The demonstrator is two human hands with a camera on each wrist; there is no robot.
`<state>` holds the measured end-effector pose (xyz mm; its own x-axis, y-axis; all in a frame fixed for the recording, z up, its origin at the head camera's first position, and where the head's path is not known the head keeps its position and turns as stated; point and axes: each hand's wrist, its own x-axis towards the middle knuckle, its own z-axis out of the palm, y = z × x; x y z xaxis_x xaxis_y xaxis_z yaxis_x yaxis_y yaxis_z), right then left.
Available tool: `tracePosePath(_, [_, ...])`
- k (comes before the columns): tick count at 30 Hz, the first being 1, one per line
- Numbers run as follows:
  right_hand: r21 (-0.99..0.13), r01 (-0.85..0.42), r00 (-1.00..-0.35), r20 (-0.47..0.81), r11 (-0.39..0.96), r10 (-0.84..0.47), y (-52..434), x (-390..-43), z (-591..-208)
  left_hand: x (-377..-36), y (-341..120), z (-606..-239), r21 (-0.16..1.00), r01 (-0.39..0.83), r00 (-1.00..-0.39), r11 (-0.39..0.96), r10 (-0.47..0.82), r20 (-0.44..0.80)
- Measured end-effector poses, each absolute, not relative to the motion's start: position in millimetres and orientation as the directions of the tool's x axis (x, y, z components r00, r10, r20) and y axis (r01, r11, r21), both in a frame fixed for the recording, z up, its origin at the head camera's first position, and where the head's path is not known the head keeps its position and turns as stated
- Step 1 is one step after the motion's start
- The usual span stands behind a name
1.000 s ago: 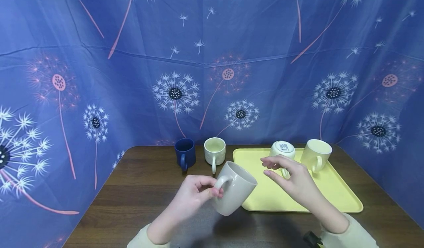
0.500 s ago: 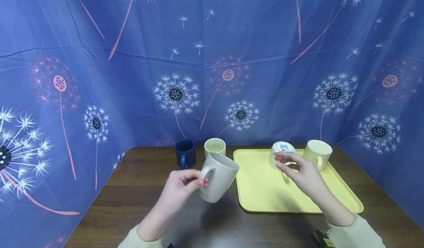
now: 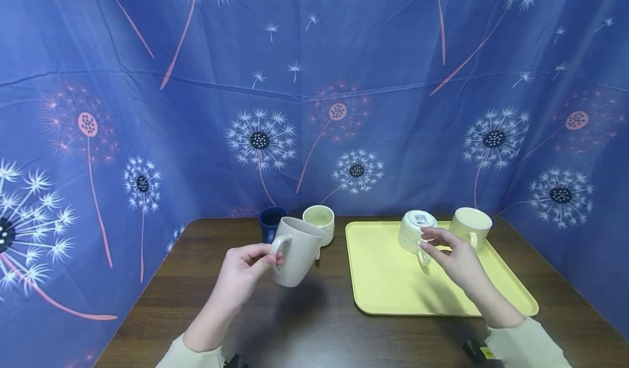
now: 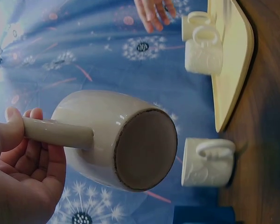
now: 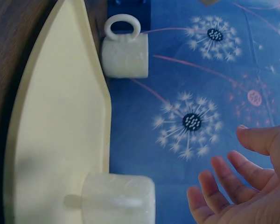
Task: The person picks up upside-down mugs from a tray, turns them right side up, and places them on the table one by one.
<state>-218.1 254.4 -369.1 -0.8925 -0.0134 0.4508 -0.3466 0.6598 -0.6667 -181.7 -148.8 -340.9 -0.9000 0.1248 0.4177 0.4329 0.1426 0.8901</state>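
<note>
My left hand [image 3: 248, 267] grips the handle of a beige mug [image 3: 296, 243] and holds it tilted above the dark wooden table [image 3: 314, 330]. The left wrist view shows the beige mug's [image 4: 116, 140] brown unglazed base and my fingers [image 4: 35, 154] curled round the handle. My right hand [image 3: 449, 253] hovers open over the yellow tray [image 3: 393, 286], just in front of an upside-down cream mug [image 3: 413, 230]. Its relaxed fingers [image 5: 224, 186] hold nothing, near that upside-down mug [image 5: 119, 198].
An upright cream mug [image 3: 470, 226] stands at the tray's back right. Behind the held mug stand a cream mug [image 3: 319, 221] and a dark blue mug [image 3: 270, 221], partly hidden. Blue dandelion-print cloth walls three sides of the table.
My left hand carried the beige mug leftward and away from the tray, toward the two mugs at the back. My right hand moved farther back over the tray, close to the upside-down mug.
</note>
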Motion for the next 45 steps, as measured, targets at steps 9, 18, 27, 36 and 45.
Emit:
tracePosePath(9, [-0.68, -0.289, -0.898, 0.436, 0.674, 0.054, 265.7, -225.4, -382.4, -190.1, -163.7, -346.4, 0.88, 0.45, -0.89, 0.154, -0.012, 0.457])
tracePosePath(18, [-0.702, -0.262, -0.898, 0.429, 0.663, 0.099, 277.4, -233.3, -402.4, -197.3, -181.8, -347.2, 0.905, 0.393, -0.897, 0.162, -0.15, 0.416])
tracePosePath(27, [-0.729, -0.189, -0.928, 0.352, 0.658, 0.123, 283.9, -238.5, -414.6, -212.3, -200.1, -353.7, 0.918, 0.371, -0.886, 0.142, -0.243, 0.396])
tracePosePath(36, [-0.752, -0.139, -0.956, 0.271, 0.644, 0.111, 287.2, -243.4, -425.8, -231.6, -216.3, -367.9, 0.923, 0.372, -0.853, 0.1, -0.355, 0.383])
tracePosePath(45, [-0.763, -0.11, -0.969, 0.226, 0.637, 0.103, 288.6, -249.2, -432.6, -252.6, -227.8, -381.1, 0.915, 0.389, -0.826, 0.109, -0.398, 0.399])
